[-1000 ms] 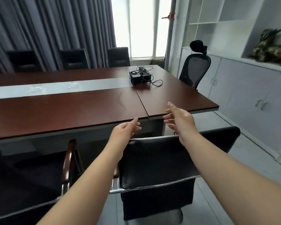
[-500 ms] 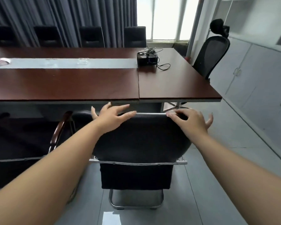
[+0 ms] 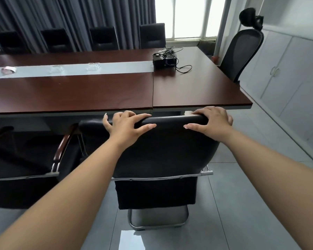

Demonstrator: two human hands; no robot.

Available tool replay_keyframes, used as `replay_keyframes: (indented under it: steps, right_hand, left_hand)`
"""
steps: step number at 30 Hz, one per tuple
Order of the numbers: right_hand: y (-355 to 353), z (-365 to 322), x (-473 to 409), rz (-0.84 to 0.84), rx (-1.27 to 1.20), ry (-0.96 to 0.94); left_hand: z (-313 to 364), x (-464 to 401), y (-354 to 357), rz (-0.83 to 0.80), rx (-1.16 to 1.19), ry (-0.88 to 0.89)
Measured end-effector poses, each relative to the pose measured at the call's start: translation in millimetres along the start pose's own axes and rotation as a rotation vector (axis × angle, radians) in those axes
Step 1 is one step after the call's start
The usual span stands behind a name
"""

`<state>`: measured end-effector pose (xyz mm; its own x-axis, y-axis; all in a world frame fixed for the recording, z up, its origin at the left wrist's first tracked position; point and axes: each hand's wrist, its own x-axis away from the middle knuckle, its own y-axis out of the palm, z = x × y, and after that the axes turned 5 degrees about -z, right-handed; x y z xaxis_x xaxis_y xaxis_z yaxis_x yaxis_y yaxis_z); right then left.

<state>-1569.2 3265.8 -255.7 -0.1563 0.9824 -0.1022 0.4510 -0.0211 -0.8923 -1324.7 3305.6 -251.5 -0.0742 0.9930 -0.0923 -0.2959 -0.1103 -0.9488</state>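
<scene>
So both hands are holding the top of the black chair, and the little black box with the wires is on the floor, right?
Not quite. The left hand and right hand do hold the top of the black chair, but the black box with wires sits on the brown table, not on the floor. The head view shows it.

Table: we log a long reddish-brown conference table (image 3: 197,91) with a grey strip along its middle.
Far seating: we count four black chairs (image 3: 103,37) in view.
End seat: black mesh office chair (image 3: 242,51) with headrest.
Window wall: grey curtains (image 3: 70,18); bright window (image 3: 186,15).
Right wall: pale cabinets (image 3: 287,65).
Floor: glossy grey tiles (image 3: 242,213).
</scene>
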Motion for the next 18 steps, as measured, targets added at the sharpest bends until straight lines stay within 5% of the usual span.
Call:
replay_keyframes:
  steps: [18]
  right_hand:
    - [8.8, -29.9, 38.4, 0.025, 0.044, 0.126]
  left_hand:
    - [-18.0, 14.4, -16.1, -0.128, 0.057, 0.025]
